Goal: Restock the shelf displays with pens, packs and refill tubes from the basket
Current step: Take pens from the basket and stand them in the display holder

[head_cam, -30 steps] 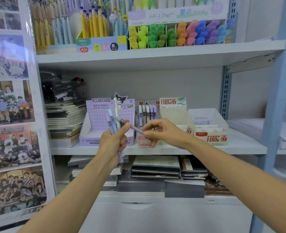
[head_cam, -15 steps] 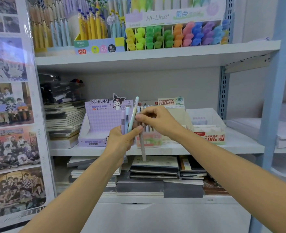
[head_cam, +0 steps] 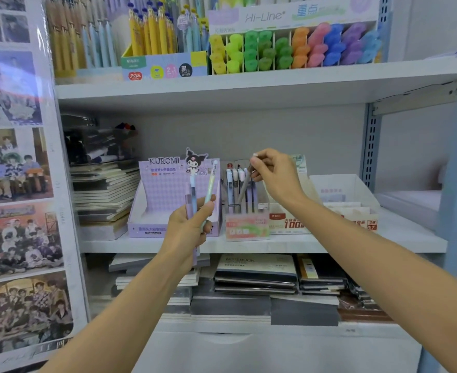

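Currently, the left hand [head_cam: 188, 228] is raised in front of the middle shelf [head_cam: 356, 244]. Its fingers and thumb are curled around a bundle of pens [head_cam: 195, 196], which it holds roughly upright. The bundle includes a blue pen, a pale mint pen tilted slightly to the right, and a shorter lilac pen on the left. The bundle's upper ends overlap the purple Kuromi display box [head_cam: 165, 200], which stands on the shelf directly behind the hand.

The right hand [head_cam: 275, 176] is held higher and to the right. Its thumb and fingertips pinch the upper end of a grey pen [head_cam: 245, 187], and the remaining fingers are loosely curled. The grey pen is tilted, with its white-capped top at the hand and its lower end pointing down and left into the row of upright pens in the small clear display box [head_cam: 246, 227]. Whether the tip is already seated in the box cannot be determined.

The clear box stands just to the right of the Kuromi box. White cartons [head_cam: 292, 223] printed with "100" stand just to its right. Stacked notebooks [head_cam: 103, 189] lie at the left end of the shelf. Coloured highlighters [head_cam: 289, 47] fill a display on the shelf above.
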Demonstrator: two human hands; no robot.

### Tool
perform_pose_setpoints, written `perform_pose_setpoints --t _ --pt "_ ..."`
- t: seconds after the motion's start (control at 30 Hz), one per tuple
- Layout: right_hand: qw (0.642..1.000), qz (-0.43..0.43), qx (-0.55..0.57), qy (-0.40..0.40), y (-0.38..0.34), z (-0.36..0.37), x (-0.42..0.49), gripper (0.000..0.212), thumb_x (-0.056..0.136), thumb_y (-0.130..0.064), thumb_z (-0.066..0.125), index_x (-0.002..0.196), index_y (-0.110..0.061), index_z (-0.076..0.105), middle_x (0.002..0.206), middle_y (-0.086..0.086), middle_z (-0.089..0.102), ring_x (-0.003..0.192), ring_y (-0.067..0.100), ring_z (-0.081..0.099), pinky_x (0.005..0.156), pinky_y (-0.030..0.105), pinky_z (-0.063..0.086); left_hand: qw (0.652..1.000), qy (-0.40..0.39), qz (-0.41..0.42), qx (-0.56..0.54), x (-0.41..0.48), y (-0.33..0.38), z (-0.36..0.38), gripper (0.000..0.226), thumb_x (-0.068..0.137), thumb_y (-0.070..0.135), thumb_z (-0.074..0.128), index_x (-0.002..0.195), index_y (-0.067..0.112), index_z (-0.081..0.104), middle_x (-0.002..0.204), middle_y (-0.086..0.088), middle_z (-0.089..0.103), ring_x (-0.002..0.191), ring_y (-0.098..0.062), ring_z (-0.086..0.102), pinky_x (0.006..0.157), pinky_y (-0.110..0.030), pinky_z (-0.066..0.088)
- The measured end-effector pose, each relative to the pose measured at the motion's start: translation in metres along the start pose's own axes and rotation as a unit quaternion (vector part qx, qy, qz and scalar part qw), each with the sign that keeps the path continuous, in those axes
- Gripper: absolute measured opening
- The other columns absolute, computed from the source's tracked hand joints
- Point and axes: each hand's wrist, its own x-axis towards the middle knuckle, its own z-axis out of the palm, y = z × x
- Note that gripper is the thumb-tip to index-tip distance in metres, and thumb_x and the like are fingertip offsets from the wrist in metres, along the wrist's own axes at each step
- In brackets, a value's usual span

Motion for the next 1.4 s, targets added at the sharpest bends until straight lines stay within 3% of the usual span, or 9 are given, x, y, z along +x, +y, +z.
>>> perform_pose_setpoints --t 0.37,0.7,0.83,0.97,1.03,1.17,1.23,1.3,1.4 --pt "0.994 -0.017 -0.058 -0.087 0.009 0.008 0.006 0.015 0.097 -0.017 0.056 0.100 -0.005 0.065 0.085 0.008 0.071 0.076 0.019 0.069 0.074 0.028 0.059 0.999 0.023 -0.017 -0.025 0.003 -0.007 -0.003 0.018 0.087 0.018 0.070 0.102 0.010 0.066 0.071 0.002 0.066 0.051 -0.008 0.051 0.036 -0.015 0.032" --pt "0.992 -0.028 -0.092 -0.086 0.013 0.016 0.010 0.014 0.095 -0.017 0.059 0.105 -0.009 0.064 0.080 0.003 0.070 0.064 0.006 0.067 0.067 0.019 0.058 0.999 0.036 -0.020 -0.030 0.007 -0.009 -0.007 0.015 0.085 0.016 0.072 0.098 0.011 0.067 0.070 0.001 0.065 0.050 -0.007 0.051 0.035 -0.015 0.030" --pt "0.996 -0.046 -0.057 -0.051 0.013 0.021 0.008 0.010 0.091 -0.014 0.065 0.098 -0.014 0.059 0.080 0.001 0.068 0.063 0.011 0.066 0.062 0.022 0.056 0.999 0.036 -0.025 -0.030 0.007 -0.012 -0.008 0.016 0.083 0.016 0.073 0.097 0.010 0.068 0.071 -0.003 0.062 0.051 -0.009 0.049 0.035 -0.015 0.030" --pt "0.984 -0.070 -0.160 -0.017 0.018 0.029 0.009 0.008 0.085 -0.019 0.072 0.091 -0.015 0.067 0.081 -0.008 0.053 0.070 0.000 0.049 0.064 0.013 0.037 0.999 0.036 -0.027 -0.027 0.005 -0.011 -0.011 0.019 0.083 0.016 0.073 0.099 0.008 0.068 0.072 -0.001 0.065 0.050 -0.008 0.049 0.036 -0.016 0.030" --pt "0.980 -0.058 -0.187 -0.034 0.018 0.029 0.007 0.011 0.087 -0.021 0.071 0.096 -0.016 0.072 0.076 -0.016 0.048 0.068 -0.002 0.045 0.064 0.017 0.035 0.999 0.035 -0.026 -0.021 0.003 -0.010 -0.012 0.017 0.083 0.016 0.073 0.098 0.008 0.069 0.072 -0.001 0.066 0.050 -0.008 0.049 0.036 -0.016 0.029" --pt "0.997 -0.037 -0.052 -0.035 0.002 0.013 0.002 0.019 0.094 -0.024 0.060 0.107 -0.015 0.072 0.082 -0.010 0.064 0.074 0.008 0.057 0.069 0.016 0.045 0.999 0.031 -0.025 -0.005 -0.002 -0.008 -0.012 0.016 0.083 0.017 0.073 0.096 0.008 0.070 0.071 -0.002 0.067 0.052 -0.011 0.046 0.036 -0.016 0.029" --pt "0.989 0.001 0.084 -0.124 -0.008 0.002 -0.004 0.023 0.093 -0.023 0.062 0.114 -0.017 0.068 0.090 -0.003 0.071 0.076 0.012 0.065 0.068 0.024 0.054 0.999 0.028 -0.028 0.006 -0.004 -0.007 -0.009 0.013 0.083 0.017 0.074 0.093 0.009 0.070 0.072 -0.005 0.066 0.053 -0.012 0.044 0.037 -0.017 0.028" --pt "0.972 0.000 0.111 -0.208 -0.013 -0.004 -0.011 0.020 0.089 -0.016 0.067 0.109 -0.014 0.071 0.091 0.004 0.074 0.080 0.017 0.069 0.071 0.024 0.057 0.999 0.027 -0.030 0.013 -0.005 -0.004 -0.005 0.013 0.082 0.017 0.075 0.091 0.010 0.071 0.073 -0.004 0.069 0.052 -0.011 0.046 0.036 -0.016 0.029" --pt "0.970 0.017 0.130 -0.203 -0.014 -0.013 -0.022 0.019 0.085 -0.007 0.071 0.104 -0.005 0.073 0.089 0.013 0.073 0.076 0.019 0.068 0.071 0.022 0.057 0.999 0.024 -0.025 -0.025 -0.008 0.004 -0.002 0.021 0.076 0.017 0.078 0.095 0.011 0.072 0.075 -0.002 0.071 0.049 -0.006 0.048 0.034 -0.015 0.029"
